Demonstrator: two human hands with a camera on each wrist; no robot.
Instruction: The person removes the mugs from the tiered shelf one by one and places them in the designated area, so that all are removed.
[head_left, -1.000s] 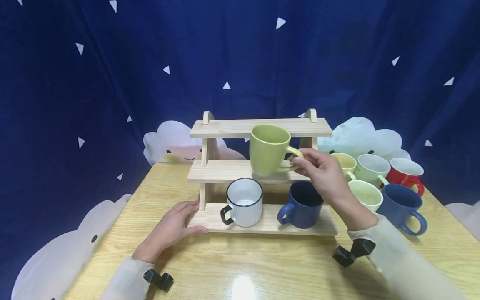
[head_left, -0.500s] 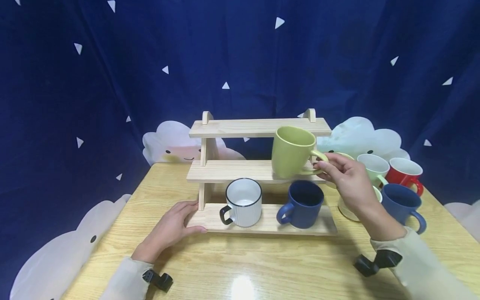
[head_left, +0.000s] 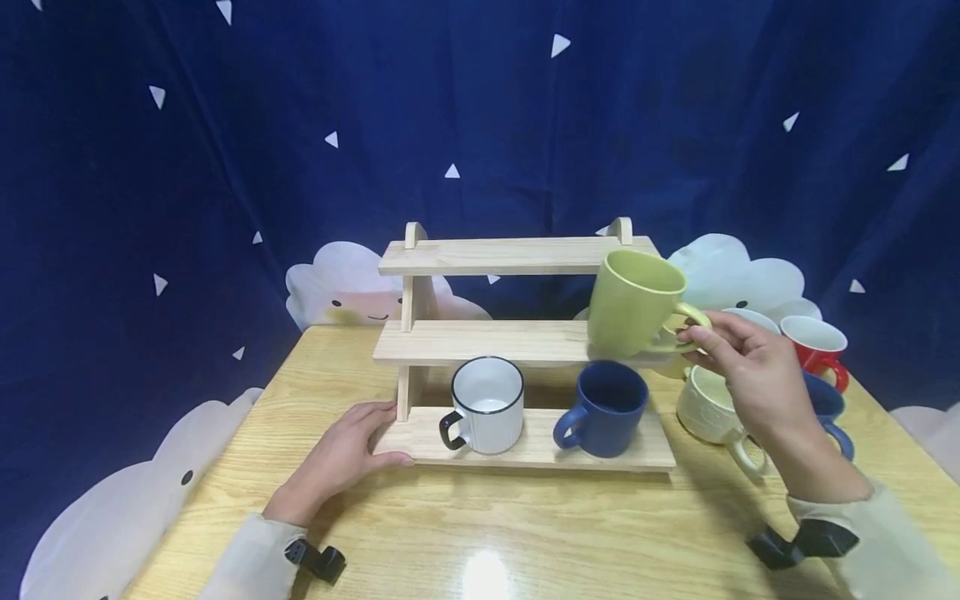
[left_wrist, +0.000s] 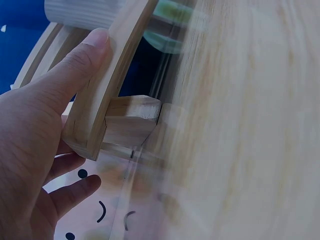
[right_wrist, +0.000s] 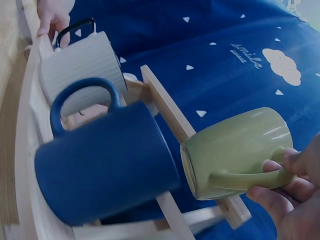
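A light green mug [head_left: 633, 304] is pinched by its handle in my right hand [head_left: 757, 375], in front of the right end of the middle shelf. In the right wrist view the mug [right_wrist: 240, 150] overlaps that shelf's end. My left hand [head_left: 341, 458] holds the left end of the wooden three-tier rack [head_left: 480, 340]; its thumb [left_wrist: 82, 57] lies along the bottom board in the left wrist view. On the bottom board stand a white mug [head_left: 487, 408] with a black rim and handle and a dark blue mug [head_left: 603, 412], both with handles toward the left.
Right of the rack several more mugs stand on the wooden table [head_left: 465, 517]: a cream mug [head_left: 708, 408], a red mug [head_left: 813, 337] and a blue mug [head_left: 823, 396], partly behind my right arm. A dark blue curtain [head_left: 480, 108] hangs behind.
My right hand has carried the light green mug to the right along the middle shelf, from near its centre to its right end. The left hand and the rack have stayed in place.
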